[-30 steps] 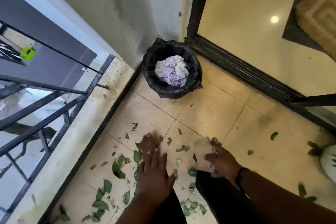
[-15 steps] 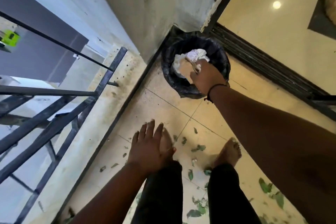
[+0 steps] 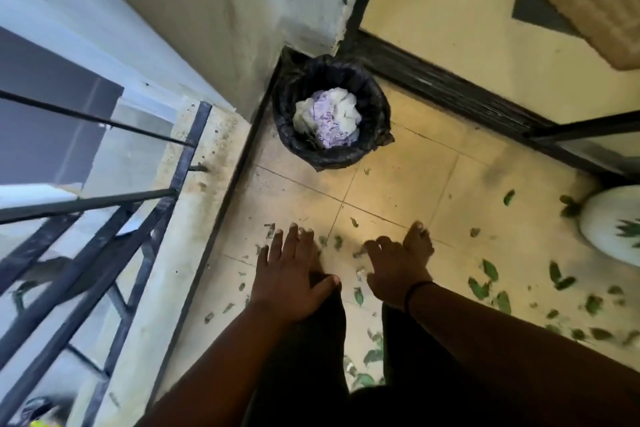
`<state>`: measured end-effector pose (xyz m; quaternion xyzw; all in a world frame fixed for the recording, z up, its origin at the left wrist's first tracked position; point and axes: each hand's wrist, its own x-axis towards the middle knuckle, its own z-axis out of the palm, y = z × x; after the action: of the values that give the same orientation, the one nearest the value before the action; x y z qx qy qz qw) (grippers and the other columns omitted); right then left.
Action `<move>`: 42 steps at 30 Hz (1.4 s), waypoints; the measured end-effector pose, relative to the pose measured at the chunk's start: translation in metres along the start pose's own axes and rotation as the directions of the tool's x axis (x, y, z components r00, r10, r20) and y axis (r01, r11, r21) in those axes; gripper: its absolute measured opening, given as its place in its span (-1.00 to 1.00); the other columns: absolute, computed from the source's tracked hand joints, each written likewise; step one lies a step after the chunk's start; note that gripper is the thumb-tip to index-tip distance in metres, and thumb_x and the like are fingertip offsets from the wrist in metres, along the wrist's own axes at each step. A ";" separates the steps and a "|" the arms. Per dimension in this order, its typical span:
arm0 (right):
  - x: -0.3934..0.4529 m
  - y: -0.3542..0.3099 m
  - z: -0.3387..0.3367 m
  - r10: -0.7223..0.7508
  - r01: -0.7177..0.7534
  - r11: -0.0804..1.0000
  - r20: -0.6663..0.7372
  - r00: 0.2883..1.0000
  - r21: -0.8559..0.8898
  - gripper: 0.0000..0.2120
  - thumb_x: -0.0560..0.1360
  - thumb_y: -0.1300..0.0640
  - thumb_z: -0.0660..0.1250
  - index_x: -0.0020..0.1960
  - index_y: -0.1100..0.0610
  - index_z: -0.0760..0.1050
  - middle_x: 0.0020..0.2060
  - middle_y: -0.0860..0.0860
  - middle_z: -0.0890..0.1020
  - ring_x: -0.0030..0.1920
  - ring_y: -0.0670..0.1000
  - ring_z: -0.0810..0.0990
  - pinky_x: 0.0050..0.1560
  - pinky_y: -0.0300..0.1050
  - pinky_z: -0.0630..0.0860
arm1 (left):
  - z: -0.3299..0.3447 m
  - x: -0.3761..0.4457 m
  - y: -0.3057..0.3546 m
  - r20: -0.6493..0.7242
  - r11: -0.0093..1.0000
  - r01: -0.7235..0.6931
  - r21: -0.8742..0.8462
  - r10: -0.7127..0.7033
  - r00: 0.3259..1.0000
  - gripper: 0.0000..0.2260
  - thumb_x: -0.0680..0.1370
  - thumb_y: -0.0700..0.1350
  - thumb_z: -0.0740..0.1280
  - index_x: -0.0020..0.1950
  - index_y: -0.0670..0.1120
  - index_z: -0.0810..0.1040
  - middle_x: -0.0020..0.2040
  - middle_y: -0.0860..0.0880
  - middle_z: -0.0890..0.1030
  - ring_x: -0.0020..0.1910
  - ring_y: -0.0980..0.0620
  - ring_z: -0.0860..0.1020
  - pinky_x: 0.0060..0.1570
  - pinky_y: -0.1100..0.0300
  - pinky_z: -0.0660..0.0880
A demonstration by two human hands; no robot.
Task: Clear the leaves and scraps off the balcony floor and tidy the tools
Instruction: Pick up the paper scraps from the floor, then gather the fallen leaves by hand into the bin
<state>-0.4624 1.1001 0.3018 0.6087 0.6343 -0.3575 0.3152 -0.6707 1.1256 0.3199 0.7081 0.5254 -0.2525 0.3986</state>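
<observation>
No writing can be read anywhere. The round bin with a black plastic bag (image 3: 332,146) sits in the corner where the grey wall meets the dark door track, with crumpled white and purple paper (image 3: 327,120) inside. The floor has pale yellow tiles (image 3: 398,184). Small green leaves (image 3: 490,270) lie on them in front of the bin. The left hand (image 3: 291,274) is flat and holds nothing. The right hand (image 3: 394,270) has loosely bent fingers, also holding nothing. A black metal railing (image 3: 145,246) stands left of the bin.

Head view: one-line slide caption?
Both the left hand and right hand hang empty above green leaves on the balcony tiles, near a lined bin holding crumpled paper.
</observation>
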 end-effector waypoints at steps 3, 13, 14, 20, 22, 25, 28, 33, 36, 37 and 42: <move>-0.054 0.010 -0.016 0.012 -0.012 0.998 -0.002 1.000 0.060 -0.44 0.54 0.01 0.17 0.50 0.06 0.15 0.42 0.08 0.30 0.38 0.14 0.31 0.40 0.06 0.19 | -0.035 -0.042 0.019 0.059 0.996 -0.065 0.060 0.062 0.996 -0.14 0.50 0.46 0.06 0.61 0.05 -0.22 0.60 -0.07 -0.27 0.57 -0.12 -0.26 0.53 -0.16 -0.14; -0.204 0.046 -0.097 0.313 -0.219 0.916 -0.260 0.913 0.336 -0.36 0.51 -0.16 0.20 0.51 0.03 0.13 0.39 0.05 0.37 0.39 0.11 0.32 0.36 0.05 0.28 | -0.170 -0.100 0.124 0.025 0.765 -0.340 0.547 0.392 0.920 -0.13 0.48 0.47 0.05 0.61 0.02 -0.16 0.61 -0.10 -0.20 0.57 -0.16 -0.23 0.48 -0.18 -0.23; -0.218 0.050 -0.100 0.337 -0.224 0.907 -0.295 0.894 0.357 -0.35 0.52 -0.18 0.20 0.51 0.04 0.11 0.39 0.06 0.37 0.39 0.12 0.33 0.35 0.06 0.29 | -0.181 -0.102 0.138 0.023 0.718 -0.358 0.597 0.431 0.902 -0.11 0.46 0.49 0.01 0.62 0.02 -0.15 0.61 -0.10 -0.19 0.57 -0.17 -0.23 0.49 -0.20 -0.22; -0.295 0.073 -0.086 0.526 -0.270 0.782 -0.363 0.769 0.562 -0.31 0.54 -0.20 0.21 0.54 0.07 0.08 0.37 0.11 0.39 0.36 0.16 0.34 0.30 0.04 0.33 | -0.194 -0.124 0.221 0.136 0.455 -0.468 0.758 0.591 0.795 -0.01 0.33 0.59 -0.19 0.62 0.04 -0.15 0.62 -0.09 -0.16 0.58 -0.17 -0.20 0.49 -0.17 -0.21; -0.324 0.078 -0.061 0.613 -0.299 0.703 -0.336 0.715 0.645 -0.30 0.53 -0.19 0.22 0.54 0.08 0.07 0.37 0.13 0.38 0.35 0.17 0.35 0.29 0.05 0.34 | -0.180 -0.140 0.246 0.214 0.363 -0.512 0.779 0.613 0.761 0.14 0.15 0.64 -0.33 0.61 0.06 -0.18 0.62 -0.08 -0.18 0.58 -0.16 -0.21 0.50 -0.16 -0.19; -0.360 0.075 -0.014 0.725 -0.339 0.565 -0.257 0.639 0.753 -0.31 0.53 -0.18 0.23 0.52 0.09 0.09 0.36 0.15 0.39 0.34 0.20 0.35 0.28 0.08 0.35 | -0.154 -0.161 0.269 0.289 0.272 -0.550 0.790 0.625 0.725 0.24 -0.01 0.62 -0.45 0.61 0.08 -0.18 0.62 -0.05 -0.19 0.58 -0.13 -0.20 0.51 -0.14 -0.15; -0.395 0.061 0.047 0.800 -0.378 0.397 -0.114 0.590 0.836 -0.29 0.54 -0.18 0.23 0.53 0.10 0.05 0.39 0.17 0.34 0.37 0.23 0.31 0.30 0.13 0.32 | -0.117 -0.190 0.290 0.359 0.163 -0.571 0.805 0.632 0.687 0.26 -0.03 0.63 -0.47 0.61 0.09 -0.17 0.62 -0.02 -0.20 0.59 -0.11 -0.20 0.51 -0.13 -0.12; -0.448 0.009 0.139 0.858 -0.450 0.185 0.080 0.508 0.874 -0.25 0.53 -0.19 0.25 0.55 0.10 0.02 0.43 0.17 0.31 0.41 0.23 0.29 0.32 0.13 0.31 | -0.048 -0.248 0.305 0.476 0.022 -0.604 0.797 0.593 0.649 0.30 -0.07 0.65 -0.44 0.61 0.10 -0.17 0.62 -0.02 -0.19 0.59 -0.11 -0.16 0.51 -0.10 -0.06; -0.477 -0.027 0.188 0.870 -0.456 0.042 0.192 0.454 0.889 -0.22 0.53 -0.21 0.25 0.56 0.08 -0.01 0.44 0.17 0.30 0.42 0.22 0.28 0.35 0.14 0.29 | -0.006 -0.280 0.311 0.578 -0.090 -0.647 0.757 0.554 0.599 0.14 0.11 0.66 -0.27 0.61 0.11 -0.18 0.61 0.00 -0.23 0.59 -0.09 -0.18 0.52 -0.11 -0.07; -0.487 -0.039 0.202 0.868 -0.455 -0.010 0.234 0.437 0.890 -0.23 0.52 -0.21 0.26 0.56 0.08 0.00 0.44 0.17 0.31 0.42 0.23 0.28 0.35 0.14 0.28 | 0.006 -0.290 0.313 0.607 -0.114 -0.665 0.738 0.542 0.581 0.15 0.10 0.65 -0.26 0.61 0.11 -0.18 0.61 0.01 -0.23 0.59 -0.09 -0.18 0.52 -0.11 -0.08; -0.527 -0.091 0.249 0.858 -0.440 -0.227 0.392 0.333 0.869 -0.31 0.49 -0.20 0.28 0.49 0.07 0.14 0.37 0.14 0.39 0.36 0.20 0.34 0.31 0.12 0.35 | 0.056 -0.330 0.326 0.707 -0.265 -0.690 0.673 0.503 0.496 0.09 0.19 0.63 -0.20 0.61 0.08 -0.18 0.62 -0.02 -0.18 0.59 -0.10 -0.14 0.52 -0.09 -0.07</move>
<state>-0.5304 0.6034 0.6123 0.9512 -0.0981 -0.2821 -0.0771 -0.4646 0.8578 0.6427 0.9154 -0.2223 -0.3338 -0.0357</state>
